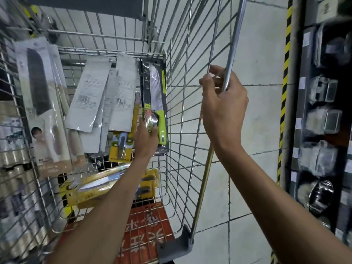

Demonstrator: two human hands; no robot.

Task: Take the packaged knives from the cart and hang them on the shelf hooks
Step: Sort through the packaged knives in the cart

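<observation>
Green-handled knife pack (154, 96): left hand (145, 138) has it, fingers and thumb curled round the lower end at the handle. Pack is upright inside the wire cart (182, 130), in the far right corner against the side mesh.

Right hand (223, 103) is outside the basket, fingers wrapped round the steel rail (233, 44) on the cart's right side, fingertips hooked over the mesh wires.

Just left of the left hand: small yellow knife pack (121, 143) standing up, touching or nearly touching the wrist side, can't tell which. Below the forearm, more yellow knife packs (89, 189) lying flat across the basket. Behind them, white packs (89, 96) showing barcodes, leaning and overlapping. Far left, large white knife pack (42, 103) upright against the mesh.

Orange panel (144, 231) under the basket floor. Tiled floor (257, 130) right of the cart. Beyond it, hazard-striped post (284, 82) and a dark shelf (304, 103) of plastic-wrapped items, blurred.
</observation>
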